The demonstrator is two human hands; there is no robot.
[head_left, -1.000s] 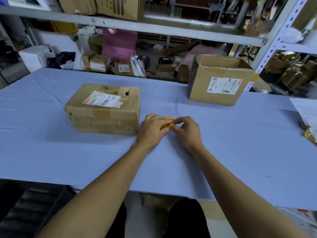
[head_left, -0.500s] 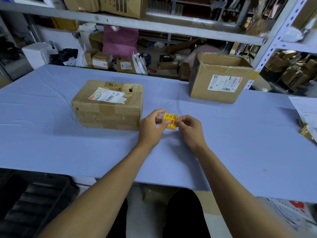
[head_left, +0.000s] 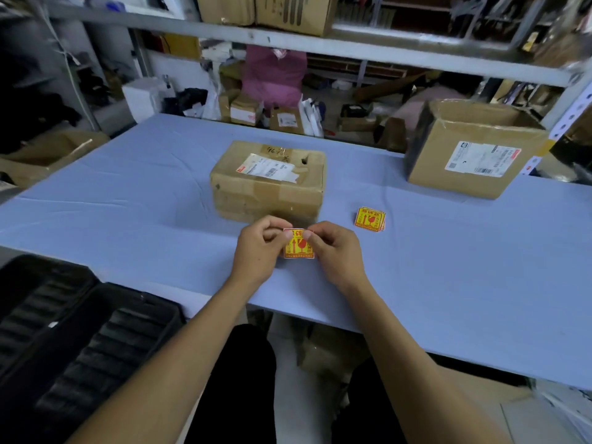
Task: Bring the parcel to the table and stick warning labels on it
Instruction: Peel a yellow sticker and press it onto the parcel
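Metal warehouse shelving [head_left: 320, 43] crosses the back of the scene, loaded with cardboard cartons, and beyond it the floor is crowded with small parcels, bags and a pink sack [head_left: 274, 75]. Below the shelving lies a table [head_left: 128, 219] covered with a pale blue sheet, creased in places.

Near the middle of the table sits the parcel [head_left: 269, 184], a worn brown cardboard box wrapped in bands of brown tape. A white shipping label [head_left: 267, 168] with a barcode is stuck on its top face, beside some handwritten marks and a small hole in the cardboard. A second, larger cardboard box [head_left: 471, 152] stands well apart at the far right of the table, its top open and a white shipping label on its near side.

Just in front of the parcel, both bare hands meet over the table. The left hand [head_left: 259, 248] and the right hand [head_left: 333, 248] pinch the upper edge of one warning label [head_left: 298, 248] between thumbs and fingertips, the other fingers curled in. The label is a yellow square with red print: an upward arrow, a wine-glass symbol and red characters along the top. Whether it is being peeled from a backing cannot be told.

To the right of the hands, a small stack of the same yellow labels [head_left: 370, 218] lies flat on the sheet, near the parcel's right front corner but not touching it.

At the lower left, off the table's edge, sits a black ribbed case [head_left: 80, 341].
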